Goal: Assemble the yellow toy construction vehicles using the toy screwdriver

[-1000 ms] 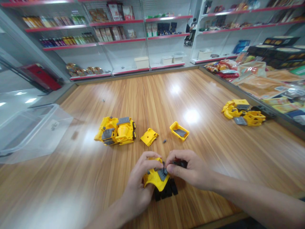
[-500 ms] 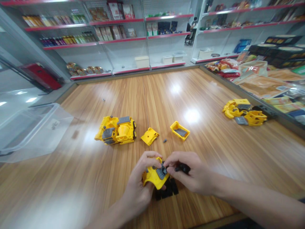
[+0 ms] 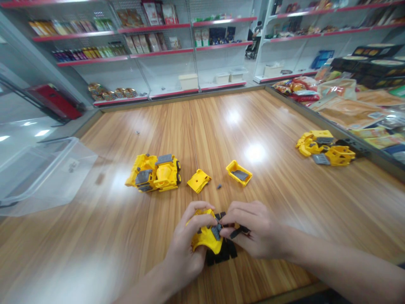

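Glossy wood-grain counter (image 3: 95,245) runs beneath the left hand (image 3: 185,240), clenched around a curved yellow plastic toy shell (image 3: 205,239), while the right hand (image 3: 256,232) pinches a small dark plastic part (image 3: 239,231) against it.

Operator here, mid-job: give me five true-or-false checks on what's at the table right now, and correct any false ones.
1. The left hand grips a yellow plastic toy part. True.
2. The right hand pinches a small dark piece up against that part. True.
3. The clear plastic tub is at the right of the view. False: it is at the left edge.
4. The right hand touches the yellow toy vehicle. False: neither hand touches it; it stands farther up the table.
5. A small grey piece lies between a yellow cover piece and a yellow tray-shaped part. True.
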Demonstrator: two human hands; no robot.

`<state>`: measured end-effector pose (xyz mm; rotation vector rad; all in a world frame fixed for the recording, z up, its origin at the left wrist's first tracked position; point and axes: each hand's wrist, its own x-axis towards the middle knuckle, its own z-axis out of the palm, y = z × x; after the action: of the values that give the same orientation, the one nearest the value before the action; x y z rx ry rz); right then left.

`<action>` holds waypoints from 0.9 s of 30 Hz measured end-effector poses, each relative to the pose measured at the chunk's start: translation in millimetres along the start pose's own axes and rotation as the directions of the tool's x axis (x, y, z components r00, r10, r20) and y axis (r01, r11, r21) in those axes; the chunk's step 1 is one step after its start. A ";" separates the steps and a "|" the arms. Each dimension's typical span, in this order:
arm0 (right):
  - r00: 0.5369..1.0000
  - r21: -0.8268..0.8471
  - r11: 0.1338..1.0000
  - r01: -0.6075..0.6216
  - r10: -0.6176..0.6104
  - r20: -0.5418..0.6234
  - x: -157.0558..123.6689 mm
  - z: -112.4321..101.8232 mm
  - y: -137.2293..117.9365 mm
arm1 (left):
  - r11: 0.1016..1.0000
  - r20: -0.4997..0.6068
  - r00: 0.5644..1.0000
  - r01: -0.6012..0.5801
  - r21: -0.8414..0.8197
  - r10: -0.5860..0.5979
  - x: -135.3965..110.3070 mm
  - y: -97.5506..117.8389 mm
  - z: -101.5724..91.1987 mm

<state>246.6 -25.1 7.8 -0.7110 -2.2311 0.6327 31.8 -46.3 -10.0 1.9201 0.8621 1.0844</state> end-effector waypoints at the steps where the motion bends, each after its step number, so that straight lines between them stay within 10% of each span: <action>1: 1.000 -0.003 1.000 -0.002 0.002 0.002 -0.2 0.4 0.9 | 1.000 0.007 1.000 -0.009 0.012 0.009 0.2 0.1 -0.2; 27: 0.997 -0.094 0.996 0.001 0.006 0.077 0.6 -10.1 -1.9 | 0.995 0.011 0.998 -0.062 0.072 0.061 1.7 -1.2 -1.9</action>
<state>253.1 -23.8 15.7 -0.7473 -2.3443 0.5681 30.6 -43.8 -9.6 2.0218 0.8523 1.0932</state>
